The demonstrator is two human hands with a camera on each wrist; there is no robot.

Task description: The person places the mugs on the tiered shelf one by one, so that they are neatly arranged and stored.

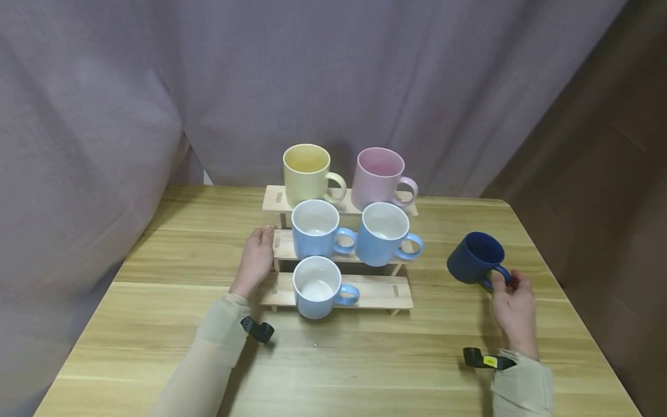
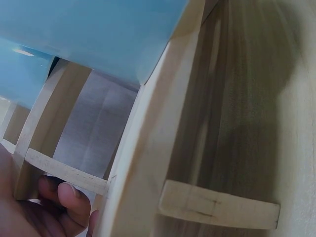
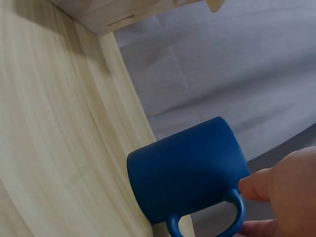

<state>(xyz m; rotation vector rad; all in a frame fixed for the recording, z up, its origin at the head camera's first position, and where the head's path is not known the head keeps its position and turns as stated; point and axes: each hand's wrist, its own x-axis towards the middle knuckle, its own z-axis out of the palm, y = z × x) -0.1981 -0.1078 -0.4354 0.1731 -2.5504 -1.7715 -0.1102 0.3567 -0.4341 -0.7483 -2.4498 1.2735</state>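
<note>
At the right of the head view, my right hand (image 1: 514, 307) pinches the handle of a dark blue mug (image 1: 465, 263). Thumb and fingers meet at that handle in the right wrist view, where the mug (image 3: 187, 170) appears over the table; whether its base touches I cannot tell. My left hand (image 1: 255, 258) holds the left end of a three-tier wooden rack (image 1: 372, 292) at its middle step, with fingers (image 2: 74, 202) curled in under the board. A light blue mug (image 1: 312, 246) stands on that step close to this hand.
On the top step stand a yellow mug (image 1: 297, 182) and a pink mug (image 1: 371, 185). The middle step also carries a second light blue mug (image 1: 377, 243), and the bottom step a third light blue mug (image 1: 312, 301). Grey curtains (image 1: 312, 69) hang behind the wooden table (image 1: 365, 370).
</note>
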